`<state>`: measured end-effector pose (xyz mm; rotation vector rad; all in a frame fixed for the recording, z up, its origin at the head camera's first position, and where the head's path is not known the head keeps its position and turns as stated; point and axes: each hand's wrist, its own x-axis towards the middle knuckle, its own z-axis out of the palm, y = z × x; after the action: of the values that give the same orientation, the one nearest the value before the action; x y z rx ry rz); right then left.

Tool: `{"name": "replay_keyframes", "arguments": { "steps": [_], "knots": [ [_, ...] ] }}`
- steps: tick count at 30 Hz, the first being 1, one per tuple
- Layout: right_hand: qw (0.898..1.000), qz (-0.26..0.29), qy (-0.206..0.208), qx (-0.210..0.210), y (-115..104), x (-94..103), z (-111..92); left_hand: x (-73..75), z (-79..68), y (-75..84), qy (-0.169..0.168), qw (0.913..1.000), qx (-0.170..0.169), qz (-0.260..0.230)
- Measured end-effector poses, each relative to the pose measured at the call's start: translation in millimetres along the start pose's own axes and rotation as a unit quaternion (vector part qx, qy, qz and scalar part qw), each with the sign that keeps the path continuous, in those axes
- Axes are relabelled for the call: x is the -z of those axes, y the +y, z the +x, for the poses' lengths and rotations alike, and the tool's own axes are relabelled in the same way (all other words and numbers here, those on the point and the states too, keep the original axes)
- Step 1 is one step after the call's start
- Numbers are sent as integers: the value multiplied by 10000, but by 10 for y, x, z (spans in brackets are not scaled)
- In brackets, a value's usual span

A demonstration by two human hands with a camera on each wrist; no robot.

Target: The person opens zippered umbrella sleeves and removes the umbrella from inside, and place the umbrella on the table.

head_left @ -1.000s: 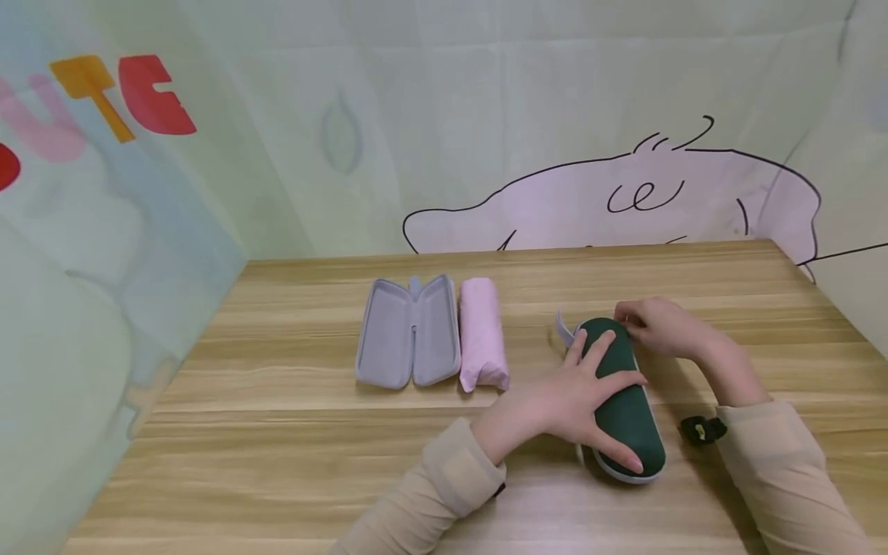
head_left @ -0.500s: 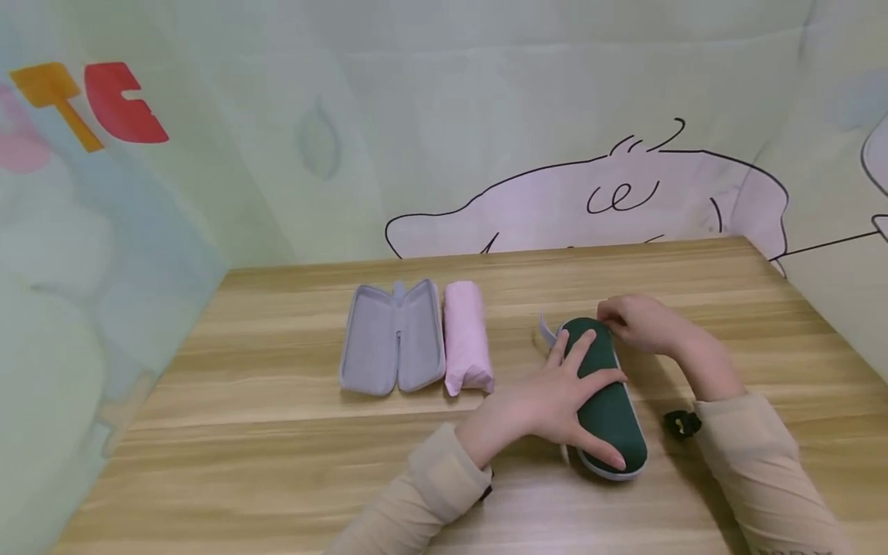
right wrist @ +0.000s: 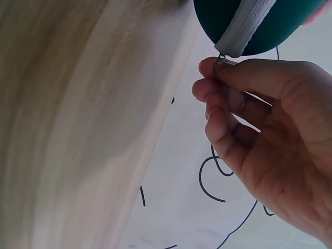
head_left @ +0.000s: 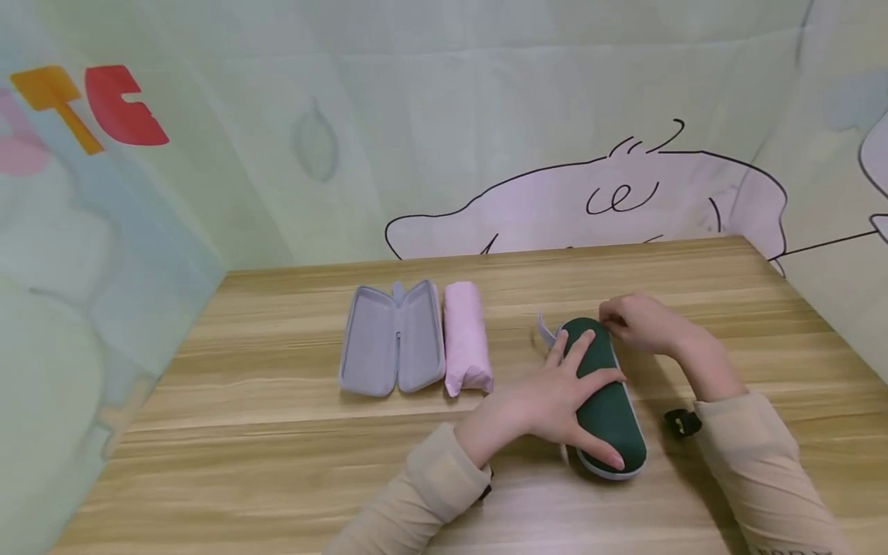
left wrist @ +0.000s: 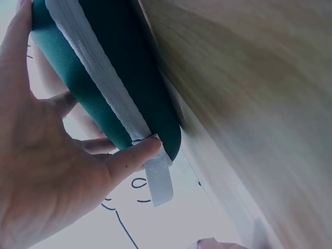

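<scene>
A dark green zippered case (head_left: 610, 416) lies on the table's right half, its pale zipper band (left wrist: 104, 72) running along the side. Over its top my left hand (head_left: 548, 405) spreads its fingers, pressing it down. The little finger (left wrist: 137, 155) touches the case beside a pale ribbed strap (left wrist: 158, 181), which sticks out at the far end. At that end my right hand (head_left: 641, 320) pinches a small zipper pull (right wrist: 222, 59) between thumb and forefinger, the other fingers loosely curled. In the right wrist view the zipper band (right wrist: 246, 26) looks closed up to the pull.
An opened grey-lavender case (head_left: 371, 343) stands left of centre with its two halves apart. Right beside it lies a pink wrapped roll (head_left: 466, 335). A printed cloth backdrop (head_left: 444, 139) rises behind the wooden table (head_left: 277, 462).
The head view has turned a little to the right, so everything sits further left in it. Both hands keep their places on the green case.
</scene>
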<state>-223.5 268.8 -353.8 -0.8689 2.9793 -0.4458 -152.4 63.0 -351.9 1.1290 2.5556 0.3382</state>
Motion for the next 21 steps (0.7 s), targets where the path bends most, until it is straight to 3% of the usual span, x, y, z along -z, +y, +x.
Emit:
{"name": "replay_keyframes", "arguments": {
  "steps": [21],
  "knots": [
    [9994, -69, -206, -265, -45, -1, -60, -33, 0, -16, 46, 10000, -37, 29]
  ]
}}
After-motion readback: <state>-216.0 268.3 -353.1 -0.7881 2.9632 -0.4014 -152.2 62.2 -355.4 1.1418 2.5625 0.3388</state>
